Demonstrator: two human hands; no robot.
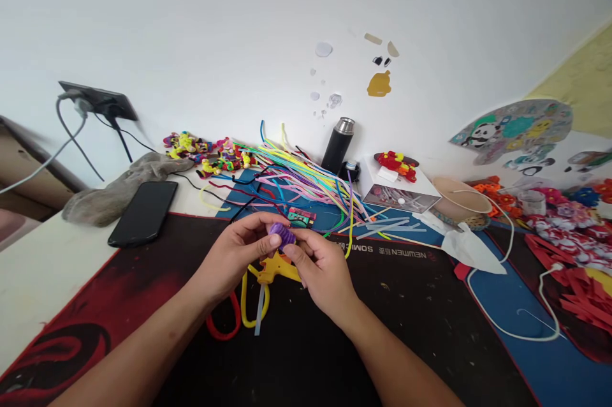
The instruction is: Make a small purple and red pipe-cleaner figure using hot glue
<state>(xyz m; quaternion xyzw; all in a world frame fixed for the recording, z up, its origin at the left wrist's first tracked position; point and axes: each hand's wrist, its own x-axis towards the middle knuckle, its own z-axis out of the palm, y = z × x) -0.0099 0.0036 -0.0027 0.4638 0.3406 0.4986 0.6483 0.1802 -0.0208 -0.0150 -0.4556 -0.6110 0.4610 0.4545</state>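
Between the fingertips of both hands is a small coiled purple pipe-cleaner piece (pixel 285 236). My left hand (pixel 246 246) pinches it from the left, thumb in front. From the right, my right hand (pixel 319 261) grips the same piece with thumb and fingers. Just below lies a yellow glue gun (pixel 273 268), partly hidden by my right hand, with a translucent glue stick (pixel 259 311) sticking out of it. A red pipe-cleaner loop (pixel 224 334) and a yellow pipe-cleaner loop (pixel 245 305) rest on the black desk mat beside it.
A heap of coloured pipe cleaners (pixel 306 177) lies at the back, near a black thermos (pixel 338 145) and a white drawer box (pixel 399 187). On the left is a black phone (pixel 143 212). Loose glue sticks (pixel 392 226) and a white cable (pixel 511 335) lie to the right.
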